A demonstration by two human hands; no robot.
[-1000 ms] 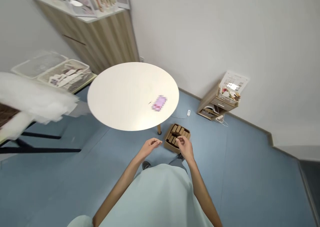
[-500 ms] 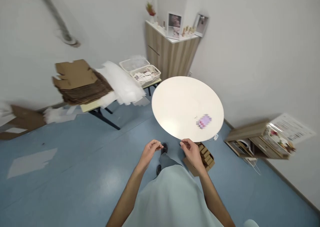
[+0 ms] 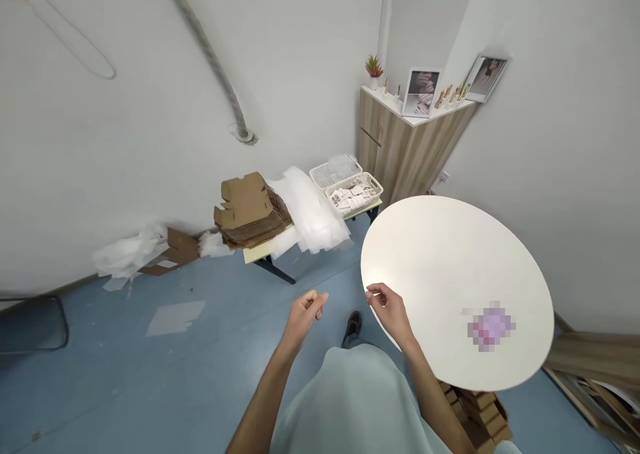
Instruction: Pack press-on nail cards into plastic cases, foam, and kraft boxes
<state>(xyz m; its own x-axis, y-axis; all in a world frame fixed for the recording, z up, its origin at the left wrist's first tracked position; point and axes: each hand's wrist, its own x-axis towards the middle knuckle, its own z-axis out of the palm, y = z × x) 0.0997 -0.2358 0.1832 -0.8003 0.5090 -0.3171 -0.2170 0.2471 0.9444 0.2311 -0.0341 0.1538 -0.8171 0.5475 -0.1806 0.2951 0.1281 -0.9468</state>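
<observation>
My left hand (image 3: 304, 315) hangs in the air over the blue floor, its fingers curled in and the thumb laid against them. Nothing shows in it. To its right, my right hand (image 3: 391, 313) is held above the near left rim of a round white table (image 3: 425, 254). Its fingers are loosely bent, with a small gap between thumb and fingertips, and I see nothing held there. On the right part of the tabletop lies a blurred-out purple and pink item (image 3: 493, 326), away from both hands.
A low table (image 3: 256, 253) ahead carries stacked flat cardboard (image 3: 250, 207), white foam sheets (image 3: 313, 214) and white baskets (image 3: 370, 191). Behind stands a wooden cabinet (image 3: 420, 151) with picture frames. A carton of brown boxes (image 3: 480, 414) sits under the round table's near edge.
The view has swung left and come closer, so the round table sits larger and further right. My right hand now overlaps its rim; my left fingers have curled in more.
</observation>
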